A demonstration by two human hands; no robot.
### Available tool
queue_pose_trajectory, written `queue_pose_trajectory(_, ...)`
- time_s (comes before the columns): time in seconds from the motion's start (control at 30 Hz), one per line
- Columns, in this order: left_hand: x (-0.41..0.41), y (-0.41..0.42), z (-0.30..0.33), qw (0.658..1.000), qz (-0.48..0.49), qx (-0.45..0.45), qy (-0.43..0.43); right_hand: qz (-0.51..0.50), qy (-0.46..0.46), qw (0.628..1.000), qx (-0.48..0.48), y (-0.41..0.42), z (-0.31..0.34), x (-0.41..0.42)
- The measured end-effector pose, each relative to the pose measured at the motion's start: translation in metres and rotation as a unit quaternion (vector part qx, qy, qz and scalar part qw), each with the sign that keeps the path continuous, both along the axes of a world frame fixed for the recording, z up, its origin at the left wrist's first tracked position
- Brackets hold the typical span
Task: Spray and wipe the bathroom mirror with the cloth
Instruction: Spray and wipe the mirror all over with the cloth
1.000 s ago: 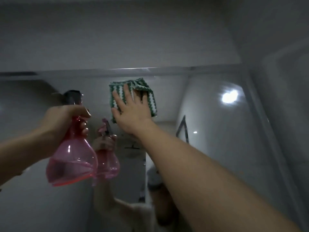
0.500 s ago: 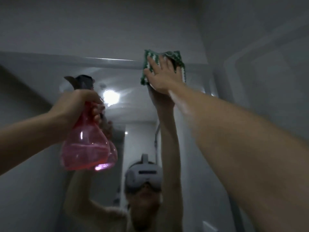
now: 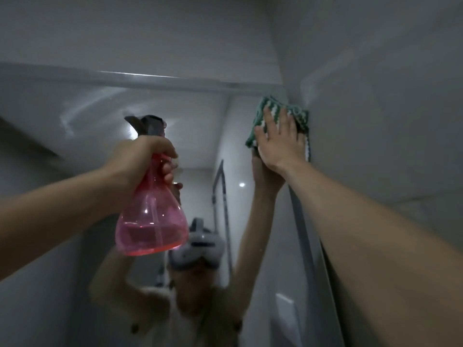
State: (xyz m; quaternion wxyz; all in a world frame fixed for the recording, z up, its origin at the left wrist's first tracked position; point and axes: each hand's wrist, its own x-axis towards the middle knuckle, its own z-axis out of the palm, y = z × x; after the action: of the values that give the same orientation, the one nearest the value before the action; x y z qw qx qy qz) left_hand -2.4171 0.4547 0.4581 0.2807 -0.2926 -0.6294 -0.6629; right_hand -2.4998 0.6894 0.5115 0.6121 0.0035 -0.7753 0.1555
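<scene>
The bathroom mirror (image 3: 82, 113) fills the wall ahead, its top edge running across the upper view. My right hand (image 3: 278, 144) presses a folded green-and-white striped cloth (image 3: 299, 116) flat against the glass at the mirror's top right corner, fingers straight. My left hand (image 3: 145, 156) grips the neck of a pink translucent spray bottle (image 3: 152, 221) with a dark trigger head, held up in front of the mirror left of centre. Pink liquid fills the bottle's lower part. Both raised arms are reflected in the glass.
A grey side wall (image 3: 388, 108) meets the mirror's right edge right next to the cloth. The mirror's frame strip (image 3: 304, 236) runs down under my right forearm. A faint wipe streak (image 3: 72, 113) shows at the upper left of the glass.
My right hand has slid the cloth from the top middle of the mirror rightward into the top right corner. The spray bottle stays raised in my left hand.
</scene>
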Motion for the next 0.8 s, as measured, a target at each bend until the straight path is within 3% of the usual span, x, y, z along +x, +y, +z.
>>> queue_pose_trajectory(0.2,0.019,0.029,-0.029,0.999,-0.037,-0.032,0.018,-0.021,0.001,1.0,0.007,-0.004,-0.087,0.003)
queue_pose_trajectory(0.43,0.036,0.024,-0.065,0.996,-0.064,-0.053,-0.031,-0.028,-0.036,0.999,0.021,-0.019,-0.181,0.009)
queue_pose_trajectory(0.57,0.05,-0.005,-0.056,0.997,-0.054,-0.039,-0.029,-0.045,-0.041,0.998,0.036,-0.04,-0.178,0.009)
queue_pose_trajectory(0.8,0.054,-0.077,-0.042,1.0,-0.014,-0.001,-0.022,0.016,-0.025,0.981,0.191,-0.149,-0.14,0.01)
